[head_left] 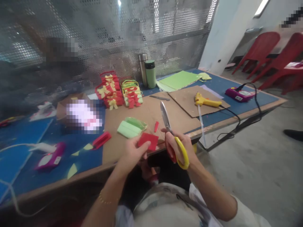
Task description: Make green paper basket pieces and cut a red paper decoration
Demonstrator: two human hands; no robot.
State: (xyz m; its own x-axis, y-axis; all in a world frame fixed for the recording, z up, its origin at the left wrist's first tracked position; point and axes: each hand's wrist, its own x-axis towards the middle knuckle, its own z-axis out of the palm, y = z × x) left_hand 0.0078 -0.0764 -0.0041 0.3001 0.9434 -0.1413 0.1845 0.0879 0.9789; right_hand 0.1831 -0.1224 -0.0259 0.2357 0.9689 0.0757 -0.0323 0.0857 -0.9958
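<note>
My left hand pinches a small red piece of paper or felt near the table's front edge, thumb on top. In my right hand is a pair of scissors with yellow and red handles, its blades pointing up and away from me. The scissors are apart from the red piece, to its right. Just beyond my hands lie a folded light green piece and a narrow red strip on the brown cardboard.
A yellow glue gun rests on a cardboard sheet, its cord running to a purple power box. Small red bags with yellow bows, a green flask and green sheets stand or lie behind. Another purple box is at left.
</note>
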